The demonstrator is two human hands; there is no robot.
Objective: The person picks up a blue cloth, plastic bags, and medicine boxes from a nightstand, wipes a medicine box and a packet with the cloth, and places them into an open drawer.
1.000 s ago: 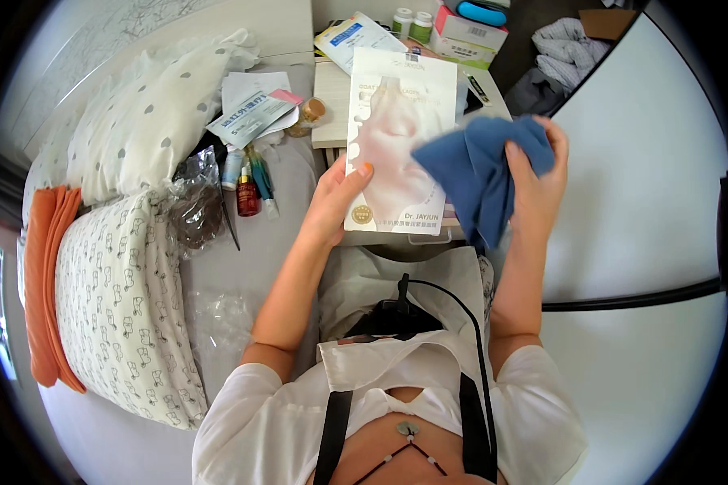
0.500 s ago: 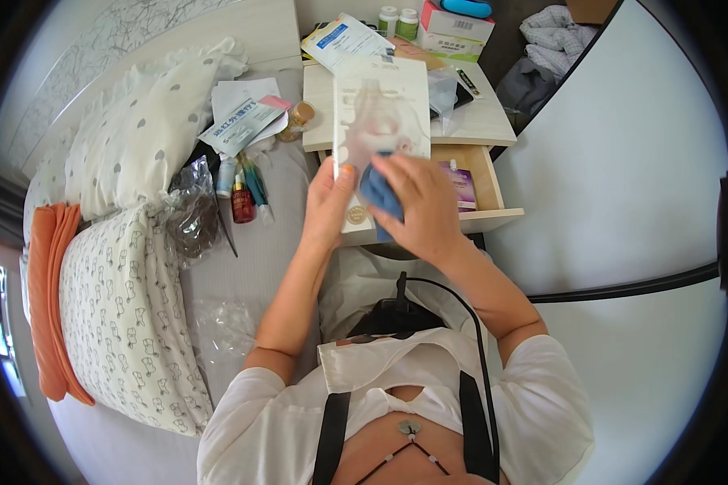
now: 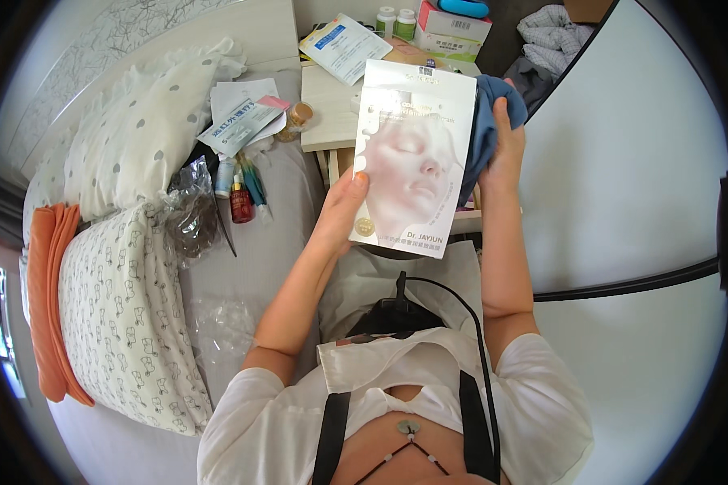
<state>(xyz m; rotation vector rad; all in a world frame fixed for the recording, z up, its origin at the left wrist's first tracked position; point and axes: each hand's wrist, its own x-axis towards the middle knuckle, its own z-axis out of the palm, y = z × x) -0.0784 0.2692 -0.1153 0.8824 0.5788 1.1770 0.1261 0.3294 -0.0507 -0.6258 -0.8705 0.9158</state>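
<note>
The left hand [image 3: 344,202] grips a flat white box [image 3: 412,158] by its lower left edge, thumb on the front, the other fingers hidden behind it. The box is held upright in the air above the lap, its printed front turned to the camera, in front of the desk [image 3: 328,105]. The right hand [image 3: 505,145] is at the box's right edge, closed on a blue cloth [image 3: 485,121] that is bunched against the box's side and back; the thumb lies over the cloth.

Half a second ago the box stood higher in the view and farther off, over the open drawer, and the right hand was pressing the cloth on its front, hiding much of the face printed there. Now the cloth has slid off to the right edge, the whole front is bare, and the box has come closer and fills more of the view, covering most of the drawer. The left hand's hold on the lower left edge is unchanged.

On the desk behind lie a leaflet [image 3: 344,44], two small bottles [image 3: 396,20] and a carton [image 3: 453,24]. On the bed [image 3: 251,267] to the left sit a red vial [image 3: 241,204], tubes [image 3: 252,182], a packet [image 3: 243,125], crumpled plastic [image 3: 188,214], two spotted pillows [image 3: 121,307] and an orange towel [image 3: 48,299].
</note>
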